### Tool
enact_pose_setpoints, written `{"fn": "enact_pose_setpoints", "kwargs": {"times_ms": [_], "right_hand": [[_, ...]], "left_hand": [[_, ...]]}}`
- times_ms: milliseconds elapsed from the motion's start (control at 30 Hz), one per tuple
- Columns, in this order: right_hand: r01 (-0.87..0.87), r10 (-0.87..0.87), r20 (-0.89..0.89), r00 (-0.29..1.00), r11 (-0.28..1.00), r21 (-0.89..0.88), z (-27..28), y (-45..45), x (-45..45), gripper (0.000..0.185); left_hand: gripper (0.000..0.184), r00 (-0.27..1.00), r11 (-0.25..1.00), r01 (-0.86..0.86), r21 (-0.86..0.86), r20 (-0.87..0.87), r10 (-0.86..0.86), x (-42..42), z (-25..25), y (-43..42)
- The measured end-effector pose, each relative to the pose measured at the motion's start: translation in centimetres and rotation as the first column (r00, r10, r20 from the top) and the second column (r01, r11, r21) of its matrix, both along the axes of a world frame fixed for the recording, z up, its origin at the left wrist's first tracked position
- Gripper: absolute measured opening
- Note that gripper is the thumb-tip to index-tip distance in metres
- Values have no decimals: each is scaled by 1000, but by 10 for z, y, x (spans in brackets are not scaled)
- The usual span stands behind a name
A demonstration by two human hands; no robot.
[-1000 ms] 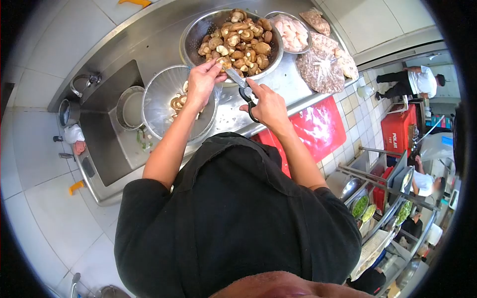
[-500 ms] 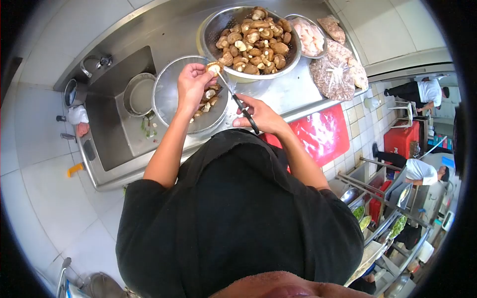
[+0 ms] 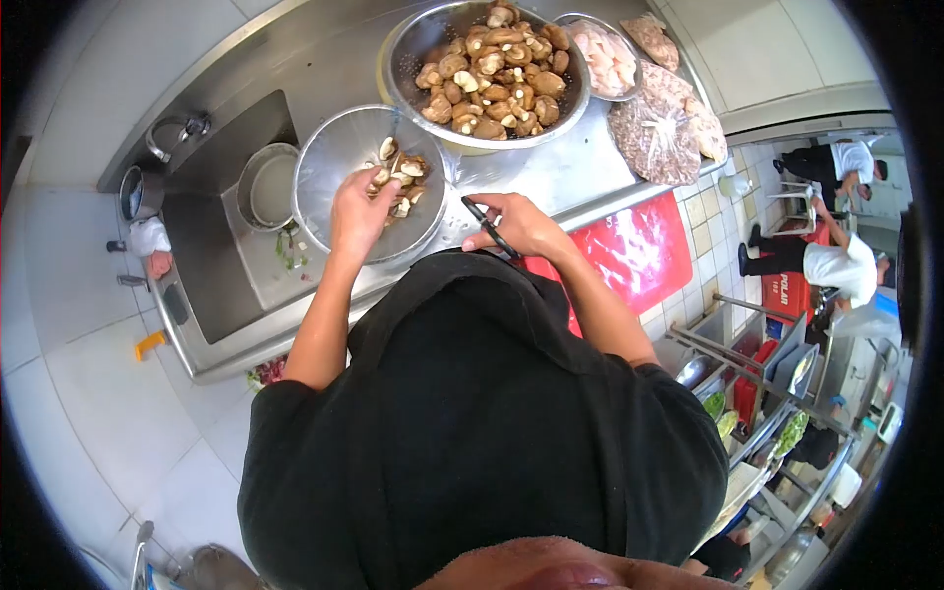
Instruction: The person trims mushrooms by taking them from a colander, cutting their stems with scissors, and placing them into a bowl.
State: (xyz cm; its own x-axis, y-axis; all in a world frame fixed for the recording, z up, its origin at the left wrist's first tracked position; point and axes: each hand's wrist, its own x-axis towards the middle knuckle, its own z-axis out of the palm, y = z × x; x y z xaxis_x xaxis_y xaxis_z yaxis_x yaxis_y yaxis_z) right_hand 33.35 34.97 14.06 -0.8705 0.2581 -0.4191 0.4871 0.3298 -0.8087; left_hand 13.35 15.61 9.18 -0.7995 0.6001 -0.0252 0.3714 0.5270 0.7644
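My left hand (image 3: 362,211) is over a clear plastic-lined bowl (image 3: 317,147), its thumb and fingertips apart beside the cut mushroom pieces (image 3: 409,169) inside. Some of those pieces are hidden behind the fingers. A black-handled knife (image 3: 502,245) is gripped in my right hand (image 3: 519,224), just to the right of the bowl; its blade is hard to make out. Beyond both hands stands a big metal colander (image 3: 405,74) heaped with whole brown shiitake mushrooms (image 3: 501,74).
At left is a steel sink (image 3: 221,280) with a round pot (image 3: 246,192) in it. A bowl of pale meat (image 3: 602,61) and bags of minced meat (image 3: 654,138) lie at far right. A red plastic sheet (image 3: 634,261) is below them. Co-workers (image 3: 836,265) stand at right.
My left hand has moved down into the bowl from the knife tip, where it held a mushroom. The knife has stayed in my right hand, now apart from the left.
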Motion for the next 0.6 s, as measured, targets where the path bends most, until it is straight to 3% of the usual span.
{"fn": "enact_pose_setpoints", "kwargs": {"times_ms": [100,167,267,333,433,533,567,600], "right_hand": [[90,-78,96,992,987,-131,23,11,24,79],[134,-122,75,990,976,-175,22,17,43,79],[148,-142,51,989,975,-162,33,23,63,77],[176,-169,61,984,972,-154,42,26,78,78],[201,-191,72,979,964,-175,47,33,103,79],[304,-323,-95,942,937,-169,43,31,114,79],[382,-413,-99,905,894,-233,38,28,111,83],[388,-397,-121,910,917,-87,41,25,104,83]], "left_hand": [[30,953,964,170,205,-284,-107,7,55,46],[31,893,909,380,171,-324,-313,1,68,90],[34,856,844,503,-189,-23,-516,-3,57,163],[34,810,702,559,-442,109,-576,-5,54,195],[31,752,633,616,-469,111,-650,-18,38,213],[34,735,682,677,-277,197,-649,-34,35,210],[36,733,744,645,-175,417,-537,-39,41,204],[38,711,806,592,-24,488,-507,-40,43,195]]}}
